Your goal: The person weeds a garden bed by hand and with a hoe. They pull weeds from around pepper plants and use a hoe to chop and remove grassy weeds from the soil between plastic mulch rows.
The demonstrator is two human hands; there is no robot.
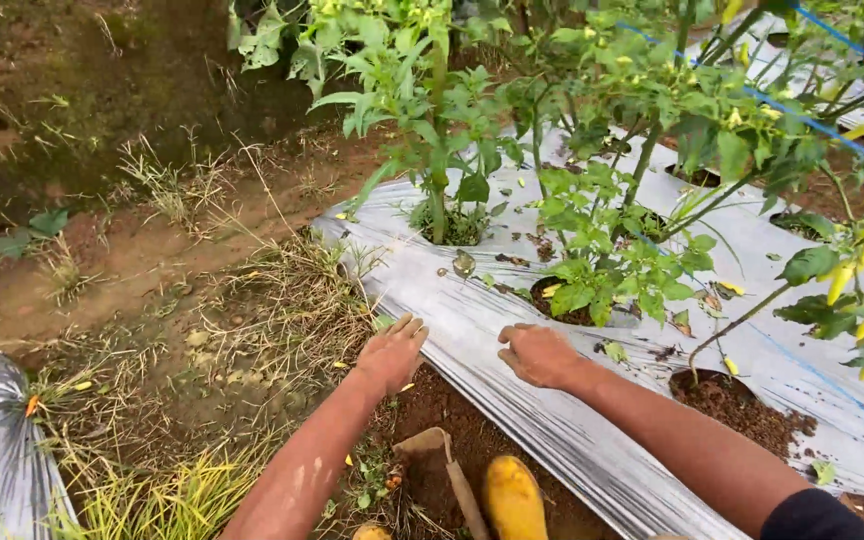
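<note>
Head view: dry grass [282, 320] at nine o'clock. Left hand [392, 352] flat, fingers together, on the edge of the silver plastic sheet [512, 400], holding nothing. Right hand [540, 354] just beside, loosely curled, resting on the sheet. Pepper plants [612, 250] at two o'clock. Yellow boot [514, 498] at six o'clock.

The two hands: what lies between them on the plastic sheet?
In the head view, only bare silver plastic sheet lies between the left hand and the right hand; both rest on the sheet near its edge, apart.
</note>
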